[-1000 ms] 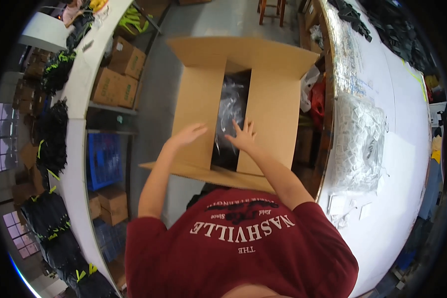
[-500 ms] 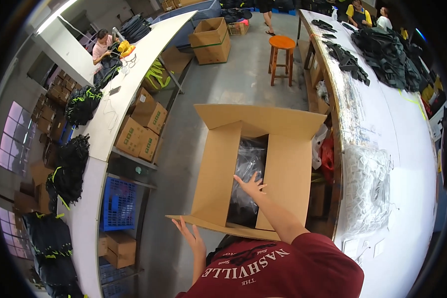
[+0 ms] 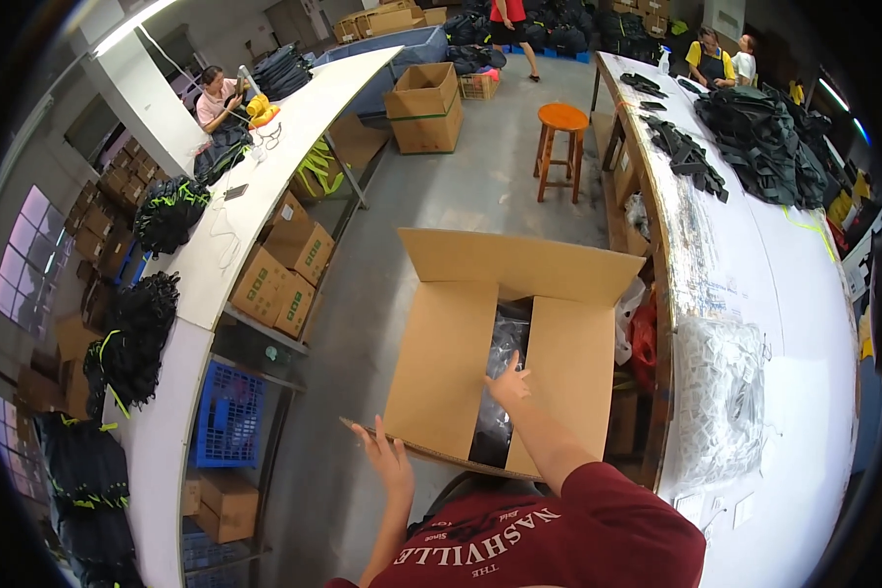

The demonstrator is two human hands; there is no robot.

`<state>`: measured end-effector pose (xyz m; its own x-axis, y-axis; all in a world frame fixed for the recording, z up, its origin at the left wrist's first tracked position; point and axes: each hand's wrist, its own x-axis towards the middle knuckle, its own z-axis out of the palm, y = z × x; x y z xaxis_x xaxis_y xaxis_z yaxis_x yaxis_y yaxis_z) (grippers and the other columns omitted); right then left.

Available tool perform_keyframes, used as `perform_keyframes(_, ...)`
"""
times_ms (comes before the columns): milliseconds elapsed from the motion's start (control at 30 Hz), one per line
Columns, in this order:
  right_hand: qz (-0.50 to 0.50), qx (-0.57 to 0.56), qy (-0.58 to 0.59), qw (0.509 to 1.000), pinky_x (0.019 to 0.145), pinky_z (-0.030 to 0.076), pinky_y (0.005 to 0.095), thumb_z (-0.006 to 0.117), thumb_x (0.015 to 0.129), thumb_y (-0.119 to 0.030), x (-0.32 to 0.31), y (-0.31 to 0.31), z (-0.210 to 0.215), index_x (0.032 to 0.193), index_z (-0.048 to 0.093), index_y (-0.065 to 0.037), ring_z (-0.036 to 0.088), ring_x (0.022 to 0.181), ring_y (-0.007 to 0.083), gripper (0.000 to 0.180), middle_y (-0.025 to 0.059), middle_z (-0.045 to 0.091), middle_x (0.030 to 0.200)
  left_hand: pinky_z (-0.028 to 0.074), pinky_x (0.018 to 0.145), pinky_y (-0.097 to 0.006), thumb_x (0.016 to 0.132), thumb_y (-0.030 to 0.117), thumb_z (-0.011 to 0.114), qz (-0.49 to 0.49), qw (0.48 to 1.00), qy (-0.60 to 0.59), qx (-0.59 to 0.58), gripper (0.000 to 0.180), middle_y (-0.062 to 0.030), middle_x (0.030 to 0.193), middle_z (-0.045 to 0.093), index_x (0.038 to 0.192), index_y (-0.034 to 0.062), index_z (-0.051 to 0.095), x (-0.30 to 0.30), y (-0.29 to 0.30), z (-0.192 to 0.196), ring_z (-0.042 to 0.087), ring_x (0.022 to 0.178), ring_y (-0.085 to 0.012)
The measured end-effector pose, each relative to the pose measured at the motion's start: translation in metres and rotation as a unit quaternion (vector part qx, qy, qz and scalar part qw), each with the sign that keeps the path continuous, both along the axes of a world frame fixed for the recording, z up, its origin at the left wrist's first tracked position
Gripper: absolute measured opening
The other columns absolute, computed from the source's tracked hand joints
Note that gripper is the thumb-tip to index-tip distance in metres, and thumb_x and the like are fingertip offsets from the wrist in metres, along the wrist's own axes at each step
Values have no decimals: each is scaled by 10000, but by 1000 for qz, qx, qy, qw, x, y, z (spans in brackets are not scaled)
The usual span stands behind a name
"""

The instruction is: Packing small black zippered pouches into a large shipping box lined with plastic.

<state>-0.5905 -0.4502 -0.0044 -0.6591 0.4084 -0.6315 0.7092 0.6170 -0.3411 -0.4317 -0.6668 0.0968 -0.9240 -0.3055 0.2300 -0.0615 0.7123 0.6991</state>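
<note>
A large brown cardboard box (image 3: pixel 446 363) stands on the floor in front of me with its two long flaps nearly folded shut and the far flap up. Through the gap shows clear plastic over dark goods (image 3: pixel 500 372). My right hand (image 3: pixel 508 385) rests with spread fingers on the inner edge of the right flap. Fingers apart, my left hand (image 3: pixel 387 459) touches the box's near left edge.
A long white table (image 3: pixel 804 323) runs along the right, carrying black bags (image 3: pixel 759 142) and clear plastic packets (image 3: pixel 720 392). A white bench (image 3: pixel 216 255) on the left has cartons beneath and a blue crate (image 3: pixel 227 416). An orange stool (image 3: pixel 562 120) stands beyond. People work at the far end.
The view has tilted up, showing more of the room. My left hand came off the left flap and dropped to the box's near edge. My right hand stays at the flap gap.
</note>
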Motion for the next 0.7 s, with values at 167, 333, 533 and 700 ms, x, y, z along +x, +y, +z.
perform_keyframes(167, -14, -29, 7, 999, 937, 403, 539, 696, 734, -518, -7, 7, -7, 1469, -64, -264, 455, 1169, 494, 1087, 301, 108, 1468, 114, 1104, -508, 967, 285, 403, -2, 999, -40, -23, 507, -217, 1519, 34, 1436, 134, 284, -25, 7, 0, 93, 1397, -379)
perform_keyframes(333, 21, 24, 4, 999, 958, 384, 549, 697, 742, -507, -3, -1, -24, 1467, -24, -240, 448, 1186, 479, 1057, 303, 71, 1474, 99, 1104, -520, 965, 319, 413, -2, 998, -68, -15, 515, -178, 1530, 27, 1438, 163, 283, -49, 14, -7, 97, 1397, -364)
perform_keyframes(533, 330, 33, -94, 939, 764, 481, 498, 607, 773, -579, -53, 34, -15, 1326, 358, -41, 549, 969, 404, 810, 257, 397, 1267, 101, 1113, -518, 945, 362, 460, -48, 976, -207, -43, 582, -154, 1536, -1, 1455, 186, 242, -92, 25, -34, 56, 1400, -368)
perform_keyframes(700, 272, 38, 305, 912, 700, 516, 457, 558, 771, -370, -91, 75, 76, 851, 653, -11, 642, 781, 367, 380, 213, 653, 803, 174, 1113, -492, 826, 295, 660, -86, 986, -138, -39, 890, -187, 1526, -17, 1473, 97, 81, -118, 7, -89, 52, 1394, -392)
